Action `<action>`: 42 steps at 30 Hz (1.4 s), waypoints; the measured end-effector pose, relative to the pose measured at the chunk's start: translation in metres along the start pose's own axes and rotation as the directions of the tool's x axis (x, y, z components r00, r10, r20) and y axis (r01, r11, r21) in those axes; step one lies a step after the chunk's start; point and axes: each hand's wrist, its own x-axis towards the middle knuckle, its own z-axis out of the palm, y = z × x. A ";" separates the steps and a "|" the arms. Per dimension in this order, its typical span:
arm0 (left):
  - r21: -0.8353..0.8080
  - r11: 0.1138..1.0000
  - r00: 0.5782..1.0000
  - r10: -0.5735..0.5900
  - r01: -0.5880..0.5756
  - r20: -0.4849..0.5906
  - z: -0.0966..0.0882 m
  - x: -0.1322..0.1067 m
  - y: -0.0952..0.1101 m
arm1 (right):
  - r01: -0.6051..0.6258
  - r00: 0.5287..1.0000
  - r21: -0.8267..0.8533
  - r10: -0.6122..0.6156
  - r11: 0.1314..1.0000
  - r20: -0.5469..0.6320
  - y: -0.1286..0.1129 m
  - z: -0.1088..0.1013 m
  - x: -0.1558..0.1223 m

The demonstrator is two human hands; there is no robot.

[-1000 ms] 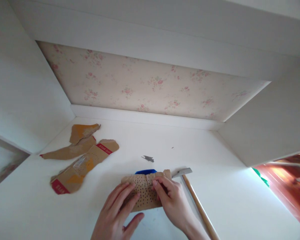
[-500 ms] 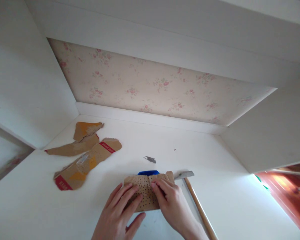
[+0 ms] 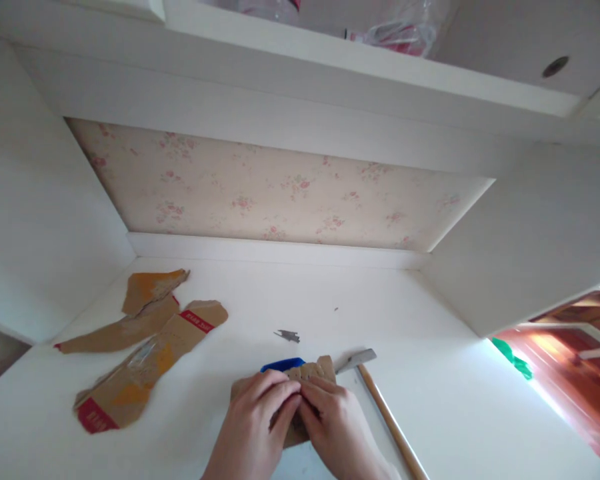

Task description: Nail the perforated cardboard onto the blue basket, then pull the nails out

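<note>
My left hand (image 3: 257, 421) and my right hand (image 3: 334, 427) lie side by side on a brown perforated cardboard piece (image 3: 314, 371) at the near edge of the white desk (image 3: 405, 347). Both hands have their fingers curled together over the cardboard and meet at its middle; whether anything small sits between the fingertips is hidden. A blue object (image 3: 281, 364) peeks out from behind the cardboard's far edge. A hammer (image 3: 380, 407) with a metal head and wooden handle lies just right of my right hand.
Torn brown cardboard box scraps (image 3: 145, 347) with red print lie at the left of the desk. A small grey cluster of nails (image 3: 287, 335) rests beyond the blue object. Floral wallpaper (image 3: 280, 193) backs the desk; a white shelf (image 3: 330, 47) overhangs it.
My left hand slid from flat on the cardboard's left part up to its middle and curled beside my right hand. The camera tilted up, revealing the shelf above.
</note>
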 end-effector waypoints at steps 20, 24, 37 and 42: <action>-0.156 0.984 0.995 -0.079 0.088 0.068 0.012 -0.006 0.001 | -0.573 0.808 -0.117 0.536 0.811 -0.245 0.157 0.009 -0.125; -0.150 0.985 0.996 -0.075 0.081 0.044 0.011 -0.008 -0.001 | -0.588 0.781 0.013 0.573 0.809 -0.249 0.139 0.003 -0.110; -0.143 0.985 0.994 -0.085 0.094 0.069 0.013 -0.011 -0.004 | -0.595 0.631 0.681 0.773 0.426 0.067 0.088 0.019 -0.075; -0.142 0.984 0.993 -0.102 0.110 0.061 0.010 -0.009 -0.002 | -0.518 0.704 0.771 0.696 0.369 0.140 0.067 0.019 -0.057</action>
